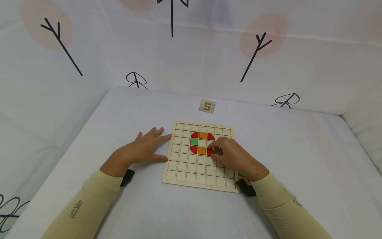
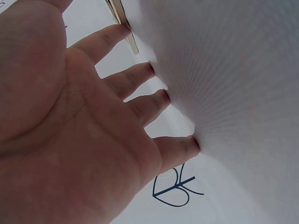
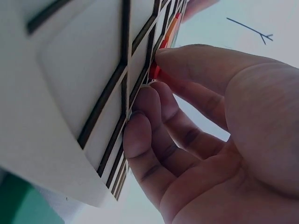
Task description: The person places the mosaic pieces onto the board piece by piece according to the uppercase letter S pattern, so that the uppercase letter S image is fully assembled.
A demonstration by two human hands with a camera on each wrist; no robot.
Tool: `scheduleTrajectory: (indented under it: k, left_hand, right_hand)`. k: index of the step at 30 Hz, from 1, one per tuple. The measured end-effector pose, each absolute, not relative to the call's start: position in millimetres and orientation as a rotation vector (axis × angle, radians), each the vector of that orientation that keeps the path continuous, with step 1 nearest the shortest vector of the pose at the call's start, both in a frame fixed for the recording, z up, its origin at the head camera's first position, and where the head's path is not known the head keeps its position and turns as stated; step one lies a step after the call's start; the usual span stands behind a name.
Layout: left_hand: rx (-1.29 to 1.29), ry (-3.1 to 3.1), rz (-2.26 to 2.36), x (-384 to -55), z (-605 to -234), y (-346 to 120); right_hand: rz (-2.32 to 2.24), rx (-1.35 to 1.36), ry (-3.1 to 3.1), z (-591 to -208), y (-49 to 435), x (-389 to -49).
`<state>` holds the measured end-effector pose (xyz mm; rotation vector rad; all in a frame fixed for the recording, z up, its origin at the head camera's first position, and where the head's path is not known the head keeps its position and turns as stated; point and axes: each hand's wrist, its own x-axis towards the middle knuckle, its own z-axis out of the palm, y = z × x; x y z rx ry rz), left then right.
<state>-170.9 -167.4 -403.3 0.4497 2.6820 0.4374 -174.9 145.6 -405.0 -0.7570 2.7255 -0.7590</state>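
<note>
A pale wooden grid board (image 1: 191, 168) lies on the white-covered table. Toward its upper middle, red quarter-round tiles, orange square tiles (image 1: 203, 135) and a green square tile (image 1: 194, 141) sit in the cells around one bare cell. My right hand (image 1: 229, 151) pinches a red quarter-round tile (image 1: 210, 152) at the lower right of this group; in the right wrist view, the thumb is on the red tile (image 3: 154, 71) and the other fingertips lie against the board. Fingers spread, my left hand (image 1: 146, 148) rests at the board's left edge, thumb and index fingertip touching it.
Beyond the board lies a small square card (image 1: 207, 106) printed with a coloured pattern on a grid. Orange and green tiles (image 1: 244, 180) lie by the board's right edge, partly hidden under my right wrist. White printed cloth (image 1: 191, 59) stands around the table.
</note>
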Motion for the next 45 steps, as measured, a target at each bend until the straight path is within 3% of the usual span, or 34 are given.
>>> scheduleTrajectory:
  k: [18,28,45]
  left_hand:
    - [0.448,2.683,0.435,-167,-402,-166]
    - [0.439,2.677,0.445,-169,-402,-167]
    - [0.44,2.675,0.449,-170,-403,-167]
  right_hand:
    - [-0.631,-0.556,2.817,-374,198,-160]
    - [-0.635,-0.558,2.718,-391,228,-147]
    - [-0.691,-0.554,2.644,-395,235,-144]
